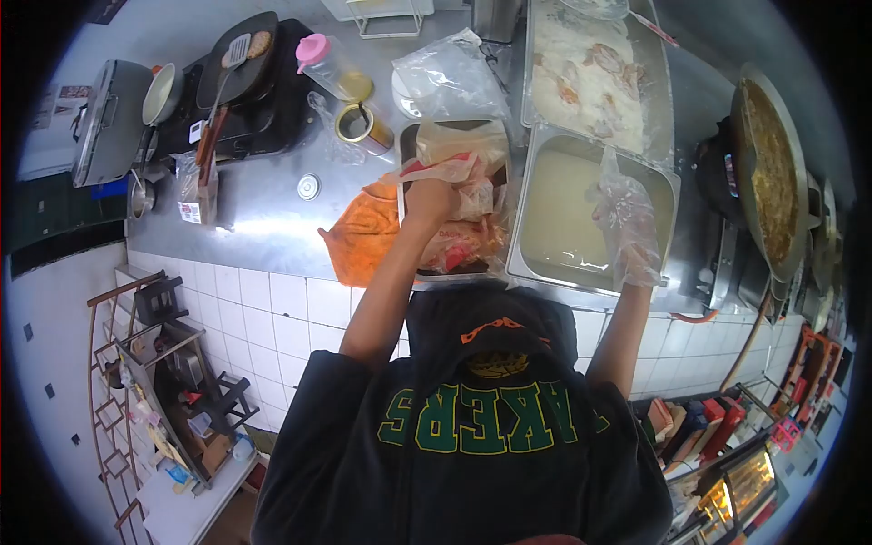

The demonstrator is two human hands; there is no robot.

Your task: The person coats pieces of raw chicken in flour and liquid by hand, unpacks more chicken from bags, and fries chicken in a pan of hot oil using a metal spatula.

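My left hand [431,202], bare, is closed on the upper part of a printed plastic bag [445,169] with red and white markings. That bag lies in a metal tray [406,145] together with other red-printed packets [459,243]. The fingertips are hidden by the hand and the plastic. My right hand [627,225] wears a loose clear plastic glove and hangs over the right side of a steel pan [514,238] of pale liquid batter [561,213]. Its fingers look loosely apart, with nothing visible in them.
Behind the batter stands a tray of white flour [581,86] with coated meat pieces [607,64]. A large pan of oil [767,173] is at right. Left are an orange cloth [361,234], an open can [363,129], a pink-lidded bottle [329,65] and a griddle [250,77] with a spatula [234,53].
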